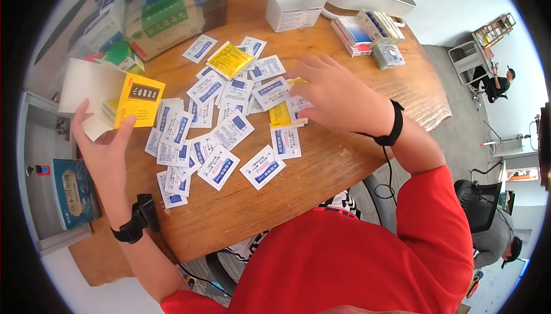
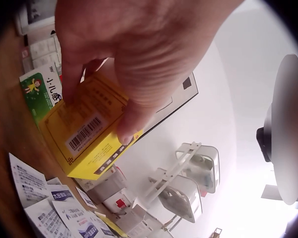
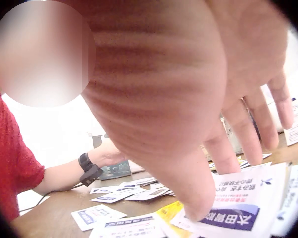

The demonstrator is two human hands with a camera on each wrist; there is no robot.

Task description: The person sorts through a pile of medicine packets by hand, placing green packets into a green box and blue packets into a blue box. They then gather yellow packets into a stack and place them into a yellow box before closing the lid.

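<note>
- L hand (image 1: 106, 153) grips yellow box (image 1: 139, 101) at table's left edge, thumb and fingers curled on its sides.
- R hand (image 1: 338, 99) spread flat, fingers straight, pressing on white-blue sachets (image 1: 229, 130); thumb seems to touch a yellow sachet (image 1: 280, 114), view poor.
- Sachets scattered over wooden table (image 1: 321, 170).
- Open white carton (image 1: 293, 4) at far side; green-label boxes (image 1: 163, 18) far left.

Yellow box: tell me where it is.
In the head view the yellow box stands at the table's left edge, held by the left hand, beside the white sachets.
</note>
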